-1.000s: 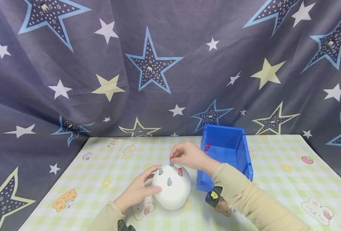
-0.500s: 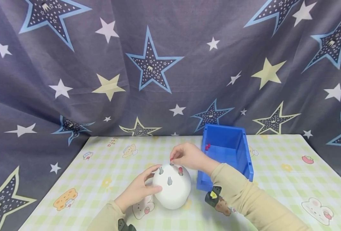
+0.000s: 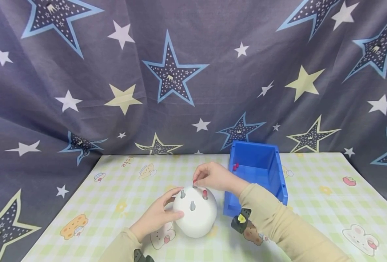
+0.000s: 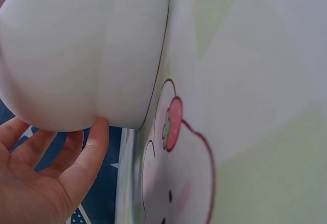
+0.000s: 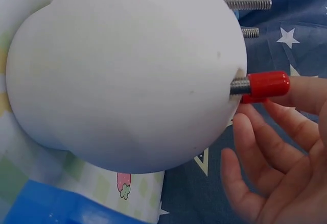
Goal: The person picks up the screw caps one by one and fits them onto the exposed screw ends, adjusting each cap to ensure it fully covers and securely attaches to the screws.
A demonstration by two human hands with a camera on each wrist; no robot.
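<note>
a dark blue-grey curtain (image 3: 213,91) printed with white, yellow and blue-edged stars fills the background. in front of it lies the tabletop (image 3: 311,218), covered with a pale green-and-white checked cloth bearing cartoon bears, rabbits and strawberries. a blue plastic bin (image 3: 252,154) sits on its far side, right of centre, partly hidden by the right arm. beige sleeves reach in from the lower edge: the right sleeve (image 3: 285,225) passes in front of the bin, while the left sleeve (image 3: 119,247) is at the lower left.

the white rounded body (image 3: 196,223) stands on the cloth near the middle, just left of the bin, its domed top set with metal studs. the left hand (image 3: 159,213) grips its left side, thumb toward the near side and fingers spread round the far side. the right hand (image 3: 214,175) is above the far edge of the dome, its thumb and forefinger pinching a red cap (image 3: 194,181) at the farthest stud. a black wrist device (image 3: 239,225) hangs below the right wrist.

two bare threaded studs (image 3: 192,206) stick up from the dome, one near the front and one by the left fingertips. the right-hand stud wears a red sleeve cap (image 3: 205,194), part of its thread exposed below. small red pieces (image 3: 234,167) lie inside the bin by its left wall.
</note>
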